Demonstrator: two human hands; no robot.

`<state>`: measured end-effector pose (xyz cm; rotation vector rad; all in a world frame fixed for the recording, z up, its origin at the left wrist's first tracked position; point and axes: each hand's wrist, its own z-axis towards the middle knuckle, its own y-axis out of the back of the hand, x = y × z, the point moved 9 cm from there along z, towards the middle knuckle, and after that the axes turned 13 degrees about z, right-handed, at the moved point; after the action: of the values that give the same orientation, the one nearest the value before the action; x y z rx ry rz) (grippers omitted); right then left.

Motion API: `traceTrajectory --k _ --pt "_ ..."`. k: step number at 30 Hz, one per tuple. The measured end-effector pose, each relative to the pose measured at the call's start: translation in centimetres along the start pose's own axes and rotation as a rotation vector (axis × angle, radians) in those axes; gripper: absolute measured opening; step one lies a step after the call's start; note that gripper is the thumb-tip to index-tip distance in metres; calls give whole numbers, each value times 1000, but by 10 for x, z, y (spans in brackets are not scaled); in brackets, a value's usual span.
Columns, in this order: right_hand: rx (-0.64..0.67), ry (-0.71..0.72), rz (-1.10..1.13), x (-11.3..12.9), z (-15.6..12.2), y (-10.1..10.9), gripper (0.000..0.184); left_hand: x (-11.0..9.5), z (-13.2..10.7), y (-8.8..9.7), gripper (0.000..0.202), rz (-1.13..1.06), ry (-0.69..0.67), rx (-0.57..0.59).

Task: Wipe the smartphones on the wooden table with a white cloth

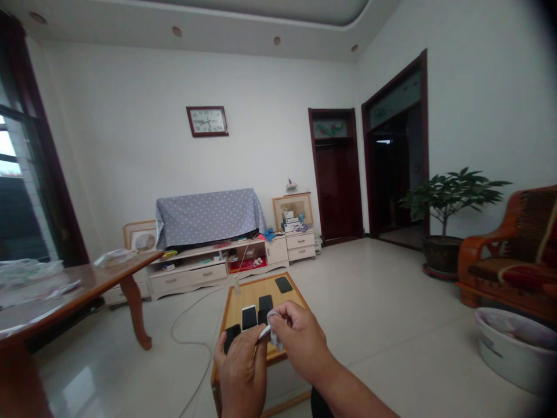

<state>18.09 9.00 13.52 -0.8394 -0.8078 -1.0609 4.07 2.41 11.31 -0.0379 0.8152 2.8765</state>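
Observation:
My left hand (243,368) is closed around a phone (264,332), whose pale edge shows beyond the fingertips. My right hand (300,337) pinches a light grey cloth (275,335) against that end of the phone. Below both hands stands a small wooden table (249,285). On it lie a white-framed phone (249,317), a black phone (265,302) partly covered by my right hand, and another dark phone (284,284) at the far right corner. A dark screen (232,335) shows between my left thumb and fingers; whether it belongs to the held phone, I cannot tell.
A small clear bottle (237,285) stands at the table's far left corner. A cable (191,342) runs along the floor to the left. To the left is a larger wooden table (134,264) with plastic bags. A white tub (500,354) and wooden armchair (478,255) are at right.

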Motion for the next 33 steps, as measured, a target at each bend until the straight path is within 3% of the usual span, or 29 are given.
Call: traceTrajectory --k 7,14,20,27,33 --pt "-70 -63 65 -22 11 18 25 2 1 5 22 -23 20 -7" --pt "27 -26 22 -5 0 0 21 1 -1 1 23 -53 24 -14" --pt "-64 -65 63 -24 13 20 27 1 1 4 21 -51 43 -20" --pt "12 5 -29 3 2 0 20 0 2 4 22 -63 33 -7" --pt "-71 -52 34 -21 12 19 27 1 3 7 20 -53 62 -15"
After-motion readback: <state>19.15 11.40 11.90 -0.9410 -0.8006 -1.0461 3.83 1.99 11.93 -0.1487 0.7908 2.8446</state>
